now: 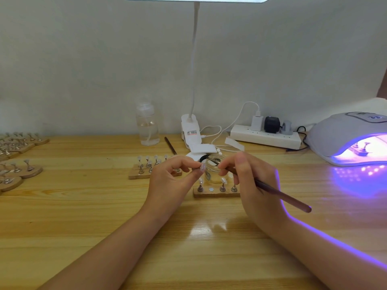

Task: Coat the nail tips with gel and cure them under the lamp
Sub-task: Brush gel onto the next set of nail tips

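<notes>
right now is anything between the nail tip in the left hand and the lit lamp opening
Yes. The right hand with its brush sits directly between the nail tip pinched by the left hand and the curing lamp; beyond it nothing visible blocks.

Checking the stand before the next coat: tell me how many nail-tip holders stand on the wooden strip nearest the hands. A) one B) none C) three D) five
C: the wooden strip carries three nail-tip holders, one at its left end and two at the right, with a bare round disc between them.
</notes>
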`<state>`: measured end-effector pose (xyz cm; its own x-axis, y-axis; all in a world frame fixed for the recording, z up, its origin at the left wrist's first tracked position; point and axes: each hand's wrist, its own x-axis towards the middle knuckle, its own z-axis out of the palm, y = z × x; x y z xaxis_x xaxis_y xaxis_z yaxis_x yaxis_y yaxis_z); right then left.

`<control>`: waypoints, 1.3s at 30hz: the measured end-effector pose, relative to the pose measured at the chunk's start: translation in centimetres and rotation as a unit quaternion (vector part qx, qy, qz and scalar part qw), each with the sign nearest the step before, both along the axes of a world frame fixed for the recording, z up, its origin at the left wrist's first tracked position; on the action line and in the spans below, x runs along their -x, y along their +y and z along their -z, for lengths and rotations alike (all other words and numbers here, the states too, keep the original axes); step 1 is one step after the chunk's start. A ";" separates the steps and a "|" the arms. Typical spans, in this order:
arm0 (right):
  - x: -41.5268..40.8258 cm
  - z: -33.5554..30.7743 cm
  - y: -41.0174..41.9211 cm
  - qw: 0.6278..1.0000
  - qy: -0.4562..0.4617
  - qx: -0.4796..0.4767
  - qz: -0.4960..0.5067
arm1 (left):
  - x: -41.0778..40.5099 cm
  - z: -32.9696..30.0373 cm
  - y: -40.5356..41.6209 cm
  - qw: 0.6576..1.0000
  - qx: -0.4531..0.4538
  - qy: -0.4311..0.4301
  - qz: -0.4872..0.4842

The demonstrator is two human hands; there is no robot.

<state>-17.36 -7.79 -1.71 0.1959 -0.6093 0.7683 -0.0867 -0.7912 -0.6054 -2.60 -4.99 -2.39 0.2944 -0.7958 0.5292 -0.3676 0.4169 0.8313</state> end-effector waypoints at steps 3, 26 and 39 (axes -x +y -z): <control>0.0 0.1 0.1 0.999 0.025 0.023 0.012 | 0.0 0.0 -0.1 1.000 -0.003 -0.001 -0.001; -0.2 -0.1 0.3 0.995 -0.049 -0.077 -0.050 | 0.0 -0.1 -0.1 1.000 -0.006 -0.008 -0.018; -0.2 0.0 0.1 0.994 -0.048 -0.086 -0.055 | 0.1 -0.2 0.1 1.000 -0.021 0.002 -0.018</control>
<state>-17.13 -7.69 -1.74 0.1988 -0.7128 0.6726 0.0596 -0.6763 -0.7342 -2.72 -4.92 -2.18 0.3253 -0.8061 0.4944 -0.3787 0.3680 0.8492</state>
